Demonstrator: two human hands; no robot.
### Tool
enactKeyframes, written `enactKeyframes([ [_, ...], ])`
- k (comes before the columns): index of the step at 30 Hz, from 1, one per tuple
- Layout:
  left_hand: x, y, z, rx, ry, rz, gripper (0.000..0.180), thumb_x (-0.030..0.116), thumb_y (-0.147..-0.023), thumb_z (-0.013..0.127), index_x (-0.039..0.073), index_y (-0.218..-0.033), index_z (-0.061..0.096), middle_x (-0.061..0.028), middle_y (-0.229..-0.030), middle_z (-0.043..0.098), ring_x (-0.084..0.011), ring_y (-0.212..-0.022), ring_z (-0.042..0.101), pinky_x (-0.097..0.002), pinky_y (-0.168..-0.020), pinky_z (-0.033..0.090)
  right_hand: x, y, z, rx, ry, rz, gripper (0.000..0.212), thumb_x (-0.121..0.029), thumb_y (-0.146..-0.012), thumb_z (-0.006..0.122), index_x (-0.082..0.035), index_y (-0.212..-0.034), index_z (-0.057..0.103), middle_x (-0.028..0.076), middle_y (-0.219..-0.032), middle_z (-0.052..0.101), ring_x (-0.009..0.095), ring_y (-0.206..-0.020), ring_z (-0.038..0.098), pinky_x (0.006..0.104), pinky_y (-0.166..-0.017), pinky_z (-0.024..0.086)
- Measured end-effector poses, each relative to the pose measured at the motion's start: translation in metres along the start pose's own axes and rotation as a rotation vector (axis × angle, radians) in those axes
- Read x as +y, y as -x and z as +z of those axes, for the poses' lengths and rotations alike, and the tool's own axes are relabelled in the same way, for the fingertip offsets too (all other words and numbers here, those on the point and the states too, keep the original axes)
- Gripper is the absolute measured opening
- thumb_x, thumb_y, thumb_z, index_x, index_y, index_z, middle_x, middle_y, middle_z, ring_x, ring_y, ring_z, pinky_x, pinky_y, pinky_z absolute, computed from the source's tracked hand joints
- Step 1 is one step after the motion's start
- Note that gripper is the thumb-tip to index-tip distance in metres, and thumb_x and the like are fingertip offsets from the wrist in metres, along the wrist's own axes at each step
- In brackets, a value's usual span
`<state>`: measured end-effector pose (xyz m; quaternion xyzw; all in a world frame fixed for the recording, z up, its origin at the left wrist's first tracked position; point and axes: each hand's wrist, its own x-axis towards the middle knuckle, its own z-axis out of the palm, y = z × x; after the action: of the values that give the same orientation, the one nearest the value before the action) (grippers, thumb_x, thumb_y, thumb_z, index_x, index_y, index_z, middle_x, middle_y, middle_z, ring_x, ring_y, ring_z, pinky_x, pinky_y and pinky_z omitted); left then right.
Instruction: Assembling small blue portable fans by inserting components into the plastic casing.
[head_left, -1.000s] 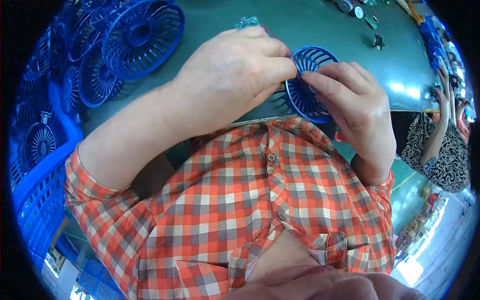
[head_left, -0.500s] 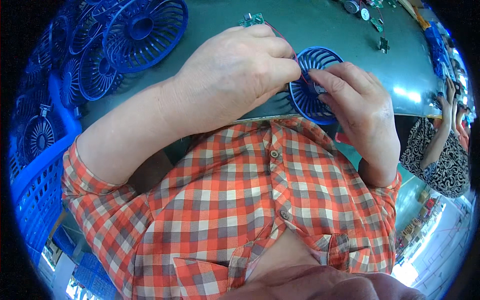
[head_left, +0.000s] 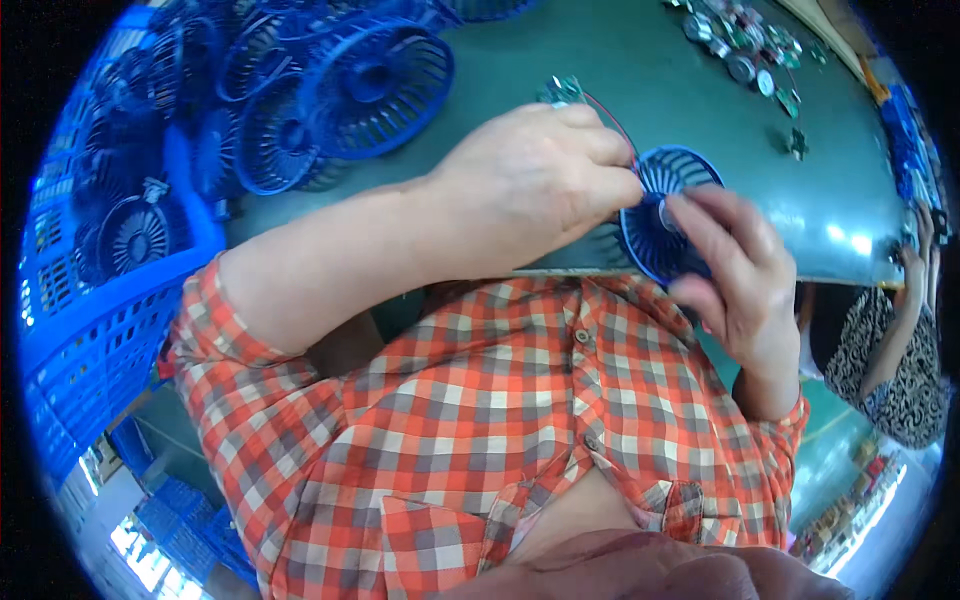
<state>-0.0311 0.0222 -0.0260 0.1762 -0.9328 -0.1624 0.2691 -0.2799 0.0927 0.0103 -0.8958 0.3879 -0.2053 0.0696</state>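
Note:
A small blue fan grille (head_left: 655, 245) stands tilted at the table's front edge, a round metal part (head_left: 668, 214) at its hub. My left hand (head_left: 545, 180) is closed at the grille's left rim; its thumb is hidden. A thin red wire (head_left: 612, 118) arcs over these fingers from a green circuit board (head_left: 565, 90) just beyond the knuckles. Slightly blurred, my right hand (head_left: 740, 260) has thumb and fingers spread, with the fingertips over the hub and the thumb near the lower rim.
Larger blue fan grilles (head_left: 380, 90) are heaped at the far left, beside and in a blue plastic basket (head_left: 100, 340). Small motors and circuit boards (head_left: 745, 50) lie in a pile at the far right of the green table (head_left: 500, 50). A co-worker's arm (head_left: 900, 330) shows at the right.
My right thumb and fingers have parted from their pinch at the grille's hub. The left hand keeps its place at the rim. The whole view has shifted.

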Motion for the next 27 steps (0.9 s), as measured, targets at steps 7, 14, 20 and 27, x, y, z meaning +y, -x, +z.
enactKeyframes([
  [7, 0.0, -0.006, -0.004, 0.149, 0.19, -0.034, 0.029, -0.009, -0.074, 0.068, 0.005, -0.099, 0.069, -0.0123, -0.107, 0.061, -0.0289, -0.095, 0.064, -0.0355, -0.078, 0.053, 0.007, 0.02, 0.029, 0.077, 0.114, -0.05, 0.053, -0.033, -0.077, 0.075, -0.007, -0.122, 0.068, 0.011, -0.122, 0.064, 0.027, -0.103, 0.063, 0.0385, -0.087, 0.048],
  [14, -0.022, -0.014, -0.041, 0.2, -0.669, -0.281, 0.038, 0.007, -0.079, 0.072, 0.008, -0.117, 0.065, -0.0144, -0.123, 0.062, -0.037, -0.12, 0.055, -0.044, -0.101, 0.046, 0.028, 0.033, 0.029, 0.39, -0.139, 0.053, 0.048, -0.019, -0.076, 0.079, -0.002, -0.12, 0.07, 0.02, -0.123, 0.062, 0.033, -0.109, 0.062, 0.0394, -0.092, 0.052],
  [20, 0.006, -0.013, -0.065, 0.011, -0.977, -0.395, 0.038, 0.016, -0.081, 0.073, 0.008, -0.116, 0.064, -0.0117, -0.122, 0.062, -0.0366, -0.124, 0.053, -0.0514, -0.102, 0.041, 0.085, 0.062, -0.004, 0.767, 0.253, 0.392, 0.027, -0.006, -0.09, 0.069, 0.005, -0.114, 0.069, 0.018, -0.119, 0.065, 0.029, -0.108, 0.063, 0.0379, -0.094, 0.05],
  [27, 0.002, -0.005, -0.074, -0.354, -0.836, -0.449, 0.033, 0.004, -0.082, 0.065, 0.004, -0.115, 0.062, -0.0126, -0.12, 0.063, -0.0382, -0.126, 0.052, -0.0487, -0.107, 0.04, 0.126, 0.088, -0.021, 0.52, 0.697, 0.694, 0.03, -0.01, -0.092, 0.066, -0.006, -0.121, 0.068, 0.015, -0.119, 0.066, 0.032, -0.108, 0.063, 0.0394, -0.095, 0.048],
])
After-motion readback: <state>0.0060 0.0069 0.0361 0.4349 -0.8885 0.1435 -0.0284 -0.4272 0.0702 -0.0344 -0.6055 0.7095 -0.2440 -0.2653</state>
